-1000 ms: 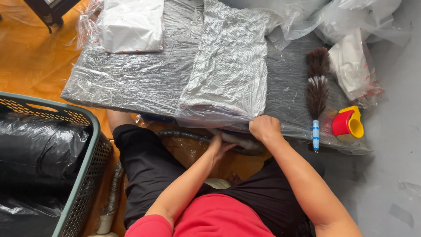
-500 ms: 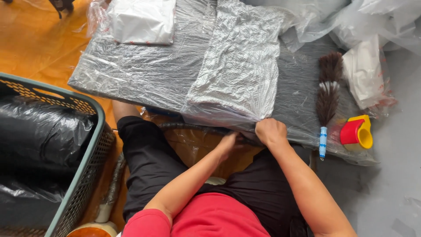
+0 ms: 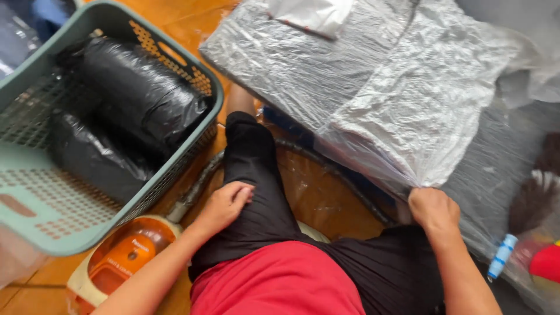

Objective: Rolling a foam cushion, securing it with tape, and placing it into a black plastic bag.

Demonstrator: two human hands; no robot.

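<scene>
Right hand [image 3: 433,210] is closed in a pinch on the near edge of the clear plastic bag [image 3: 408,111]; the film is gathered under thumb and fingers. The bag is spread flat over the grey wrapped slab [image 3: 280,64], draped past the slab's near edge, corner pulled taut toward the hand.

Left hand [image 3: 224,205] is rested on the left thigh, on the black trousers [image 3: 262,192], fingers loosely curled, nothing gripped. It is well apart from the bag.

A white packet [image 3: 312,13] is seen at the far edge of the slab, partly cut off by the frame top.

Green plastic basket [image 3: 38,216] is placed on the orange floor [image 3: 192,14], left of the legs, just beside the slab's left corner. Black bagged bundles [image 3: 140,93] are held inside it.

An orange-and-cream vacuum cleaner [image 3: 119,259] is seen under the basket's near rim, touching or nearly so; its grey hose [image 3: 195,189] is run up past the left knee and curves under the slab's near edge.

At the right edge of the slab: a dark feather brush [image 3: 534,195] with a blue-and-white handle, and a red object [image 3: 548,262] just beside it, partly out of frame. Red shirt [image 3: 280,280] is visible at the bottom.
</scene>
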